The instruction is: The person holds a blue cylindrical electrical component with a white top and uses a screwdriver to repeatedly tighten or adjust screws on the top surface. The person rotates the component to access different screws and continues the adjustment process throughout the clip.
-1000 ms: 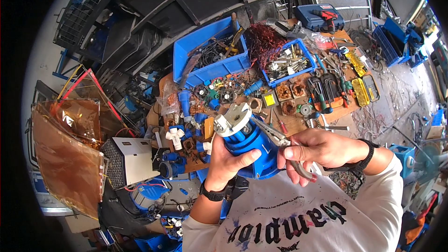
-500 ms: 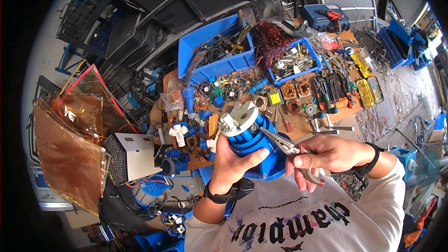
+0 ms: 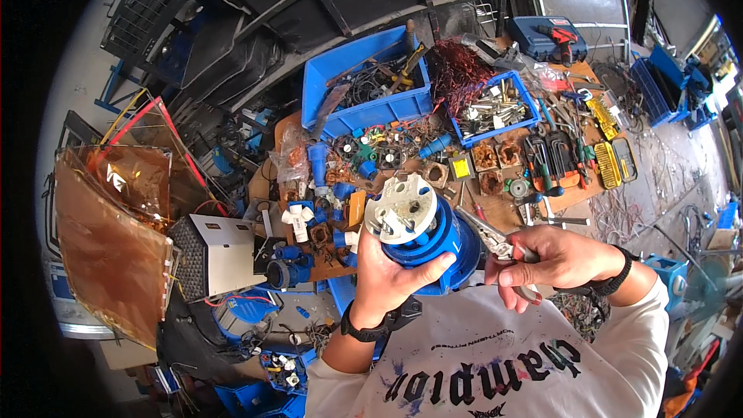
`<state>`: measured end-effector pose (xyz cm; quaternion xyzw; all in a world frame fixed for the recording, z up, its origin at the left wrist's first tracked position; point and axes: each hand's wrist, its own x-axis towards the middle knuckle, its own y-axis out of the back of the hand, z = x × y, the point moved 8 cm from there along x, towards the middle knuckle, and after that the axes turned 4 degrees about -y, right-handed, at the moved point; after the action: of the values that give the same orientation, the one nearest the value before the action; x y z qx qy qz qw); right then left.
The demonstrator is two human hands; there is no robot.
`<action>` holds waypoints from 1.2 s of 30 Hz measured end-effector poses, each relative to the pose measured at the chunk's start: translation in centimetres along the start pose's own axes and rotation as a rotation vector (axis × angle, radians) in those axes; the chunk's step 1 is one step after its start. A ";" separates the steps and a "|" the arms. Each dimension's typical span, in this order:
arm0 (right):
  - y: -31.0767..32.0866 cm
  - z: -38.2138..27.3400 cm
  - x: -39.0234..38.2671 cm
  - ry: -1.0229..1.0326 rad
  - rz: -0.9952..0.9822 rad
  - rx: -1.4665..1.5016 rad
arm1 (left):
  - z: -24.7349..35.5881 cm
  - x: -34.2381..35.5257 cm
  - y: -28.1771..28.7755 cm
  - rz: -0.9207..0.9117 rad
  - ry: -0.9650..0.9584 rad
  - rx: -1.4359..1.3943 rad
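With the left hand [image 3: 391, 275] clasped round a blue housing [image 3: 443, 246] near the worktop [image 3: 501, 210], pinched pliers [image 3: 495, 241] in the right hand [image 3: 538, 257], tips near the housing. Had the white disc [image 3: 404, 213] at its end, apparently unremoved; could not judge further progress.

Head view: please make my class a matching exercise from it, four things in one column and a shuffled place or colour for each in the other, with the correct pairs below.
Things
1. Pliers
2. White-topped blue part
3. Tangled strands
4. Loose metal pieces

Places and colours
A. Dark red
B. In the left hand
C. In the smaller blue tray
D. In the right hand

Pairs: 1-D, 2-B, 3-A, 4-C
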<state>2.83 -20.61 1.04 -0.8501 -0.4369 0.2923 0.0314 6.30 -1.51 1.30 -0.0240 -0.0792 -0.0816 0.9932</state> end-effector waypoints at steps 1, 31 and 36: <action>0.1 0.1 0.0 -0.007 0.012 0.009 | 0.1 0.0 0.2 0.005 -0.024 0.019; -2.1 -2.7 1.5 -0.223 -0.073 -0.033 | 1.3 -0.2 2.8 -0.154 -0.129 0.168; -2.3 -2.9 2.5 -0.110 0.085 -0.236 | 0.0 -0.5 2.8 -0.108 -0.091 0.000</action>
<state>3.81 -16.72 2.96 -0.8482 -0.4330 0.2862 -0.1053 6.31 1.31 1.14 -0.0236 -0.1256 -0.1339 0.9827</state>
